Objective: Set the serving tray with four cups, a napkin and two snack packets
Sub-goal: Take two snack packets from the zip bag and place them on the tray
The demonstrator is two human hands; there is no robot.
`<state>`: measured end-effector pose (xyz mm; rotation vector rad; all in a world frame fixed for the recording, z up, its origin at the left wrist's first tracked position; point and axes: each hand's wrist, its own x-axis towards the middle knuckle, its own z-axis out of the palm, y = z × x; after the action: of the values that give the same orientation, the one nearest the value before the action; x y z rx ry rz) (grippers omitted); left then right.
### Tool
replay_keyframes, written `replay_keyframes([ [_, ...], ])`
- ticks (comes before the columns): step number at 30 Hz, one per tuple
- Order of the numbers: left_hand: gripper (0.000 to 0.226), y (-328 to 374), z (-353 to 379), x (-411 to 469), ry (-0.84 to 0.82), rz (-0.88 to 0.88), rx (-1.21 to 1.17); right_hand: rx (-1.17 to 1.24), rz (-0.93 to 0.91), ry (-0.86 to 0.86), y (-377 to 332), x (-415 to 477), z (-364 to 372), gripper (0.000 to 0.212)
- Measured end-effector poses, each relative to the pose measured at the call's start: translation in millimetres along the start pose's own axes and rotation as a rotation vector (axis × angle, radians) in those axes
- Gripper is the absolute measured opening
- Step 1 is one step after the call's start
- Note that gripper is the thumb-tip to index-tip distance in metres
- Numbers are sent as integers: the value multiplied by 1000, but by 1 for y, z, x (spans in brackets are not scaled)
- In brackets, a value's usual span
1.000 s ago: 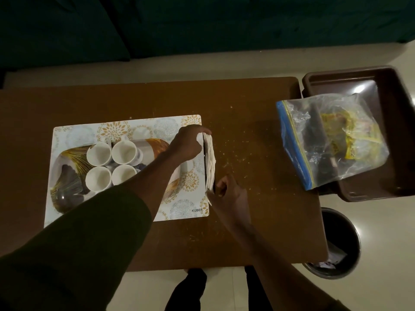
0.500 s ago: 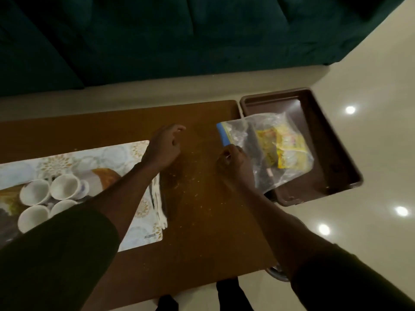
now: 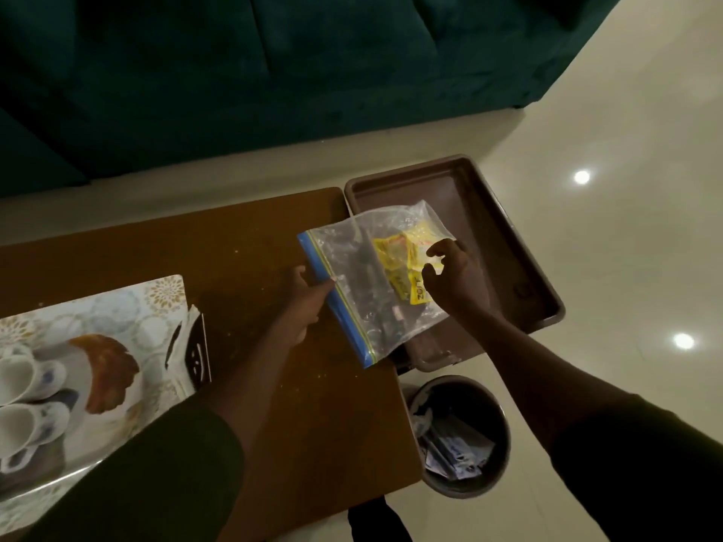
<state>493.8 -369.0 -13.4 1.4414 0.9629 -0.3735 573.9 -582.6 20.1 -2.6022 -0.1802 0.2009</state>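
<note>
Now the snack packets are the thing being gone after: yellow sachets bunched inside a clear zip-lock bag that lies half on the right end of the wooden worktop and half over a brown plastic tub standing beside it.

The left hand pinches the bag's blue seal strip between thumb and fingers. The right hand hovers over the far end with fingers curled and spread, touching the plastic above the packets; I cannot tell whether it has a real hold.

As I judge it, the step in hand is getting the bag open. The next move calls for parting the seal while the other hand steadies the bag, then drawing out two packets and carrying them left.

The serving tray sits at the left end on a patterned placemat, white cups already on it and partly cut off by the frame, with the folded napkin at its right edge. A bin stands on the floor below.

One packet reads something like "ZOFF"; the rest is illegible.
</note>
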Motion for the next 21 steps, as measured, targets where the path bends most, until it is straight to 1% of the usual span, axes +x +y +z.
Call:
replay_keyframes([
  [4, 56, -7, 18, 6, 7, -66, -90, 33, -22, 15, 18, 7, -8, 23],
  [6, 56, -8, 22, 10, 15, -104, -152, 45, -26, 16, 23, 10, -8, 22],
  [10, 61, -9, 30, 13, -45, -174, -303, 100, -48, 26, 24, 11, -8, 22],
  [12, 57, -3, 34, 10, -25, -124, -379, 144, -69, 48, 17, 10, -7, 21],
  [13, 51, 4, 35, 6, -20, -79, -419, 171, -81, 63, 11, 10, -7, 19],
  [14, 40, 13, 35, 2, -33, -22, -451, 201, -98, 78, 3, 9, -7, 18],
  [15, 27, 25, 34, -5, -70, 34, -471, 230, -120, 93, -7, 8, -8, 19],
  [16, 18, 38, 34, -12, -120, 85, -474, 255, -147, 112, -19, 8, -11, 21],
  [19, 11, 75, 34, -40, -285, 233, -487, 336, -238, 212, -58, 7, -25, 34],
  [21, 9, 93, 33, -59, -370, 328, -499, 386, -264, 273, -83, 6, -37, 43],
])
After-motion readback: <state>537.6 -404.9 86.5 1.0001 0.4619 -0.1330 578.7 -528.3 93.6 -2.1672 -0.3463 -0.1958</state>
